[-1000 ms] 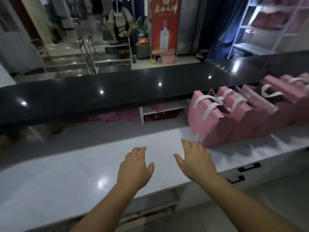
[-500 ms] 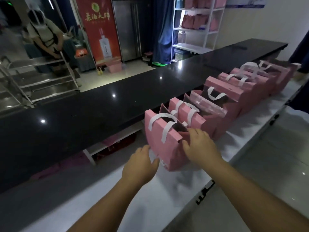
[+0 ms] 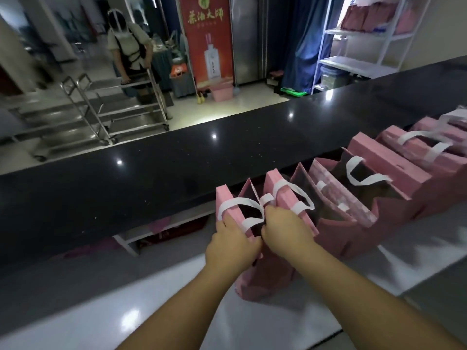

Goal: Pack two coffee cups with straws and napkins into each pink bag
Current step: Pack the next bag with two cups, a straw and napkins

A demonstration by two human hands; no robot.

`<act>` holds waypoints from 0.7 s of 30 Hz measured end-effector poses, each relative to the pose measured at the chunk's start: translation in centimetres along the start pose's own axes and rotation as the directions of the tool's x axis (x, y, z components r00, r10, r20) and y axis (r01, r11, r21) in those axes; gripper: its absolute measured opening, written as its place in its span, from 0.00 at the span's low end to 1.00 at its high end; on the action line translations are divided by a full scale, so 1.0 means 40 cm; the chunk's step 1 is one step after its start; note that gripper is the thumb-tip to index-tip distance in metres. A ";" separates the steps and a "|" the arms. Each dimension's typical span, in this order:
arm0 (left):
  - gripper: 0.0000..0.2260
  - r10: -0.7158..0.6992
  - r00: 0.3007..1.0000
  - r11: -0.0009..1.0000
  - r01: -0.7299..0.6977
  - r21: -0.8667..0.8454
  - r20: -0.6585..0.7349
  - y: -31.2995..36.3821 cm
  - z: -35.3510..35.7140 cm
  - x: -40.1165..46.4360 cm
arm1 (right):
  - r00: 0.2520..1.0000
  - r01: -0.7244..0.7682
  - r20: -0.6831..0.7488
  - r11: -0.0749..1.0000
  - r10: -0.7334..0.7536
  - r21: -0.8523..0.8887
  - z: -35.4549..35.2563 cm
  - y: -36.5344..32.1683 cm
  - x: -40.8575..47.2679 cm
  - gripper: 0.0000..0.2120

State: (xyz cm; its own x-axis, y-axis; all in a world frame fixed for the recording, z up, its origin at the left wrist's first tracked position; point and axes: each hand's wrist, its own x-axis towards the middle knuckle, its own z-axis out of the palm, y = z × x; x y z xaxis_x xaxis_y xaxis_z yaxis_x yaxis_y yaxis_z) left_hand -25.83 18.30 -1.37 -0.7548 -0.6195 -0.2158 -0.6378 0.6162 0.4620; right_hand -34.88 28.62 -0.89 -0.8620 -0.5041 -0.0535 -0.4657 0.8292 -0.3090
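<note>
**Both hands at the mouth of the nearest pink bag on a white counter**

Head camera view: white, glossy counter (image 3: pixel 177 322) runs across the lower part of the scene, with a raised black stone ledge (image 3: pixel 151 178) behind it that catches small points of ceiling light. A row of pink paper bags (image 3: pixel 394 168) with white ribbon handles stands on the white counter, stretching away to the right along the ledge. Several are open at the top, but their insides are too dark to make out.

The nearest pink bag (image 3: pixel 265 279) stands at the left end of the row, touching the next bag. The left hand (image 3: pixel 231 245) grips the bag's left top edge, fingers curled over the rim beside a white handle (image 3: pixel 237 204). The right hand (image 3: pixel 285 229) grips the right top edge, fingers curled over the rim and hidden inside, just under the second white handle (image 3: pixel 300 198). The two hands sit close together, almost touching at the thumbs.

Beyond the ledge lies a pale floor. A person (image 3: pixel 130 46) in an apron leans on a metal trolley (image 3: pixel 106 114) at the upper left. A red banner (image 3: pixel 207 39) stands at the back, with a pink tub (image 3: pixel 222 90) at its foot. White shelving (image 3: pixel 364 36) holding more pink packages stands at the upper right.
</note>
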 end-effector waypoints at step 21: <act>0.14 -0.402 0.894 0.840 0.274 -0.469 -0.197 -0.339 -0.166 -0.208 | 0.950 0.224 0.203 0.970 -0.238 0.091 0.037 -0.196 -0.047 0.08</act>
State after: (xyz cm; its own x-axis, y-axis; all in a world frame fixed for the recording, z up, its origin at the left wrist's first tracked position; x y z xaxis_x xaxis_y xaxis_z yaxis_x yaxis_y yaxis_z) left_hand -9.86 11.88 -0.15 -0.3883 -0.8975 -0.2092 -0.6708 0.1196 0.7319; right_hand -29.30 22.72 0.23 -0.6670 -0.7254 -0.1700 -0.6269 0.6697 -0.3981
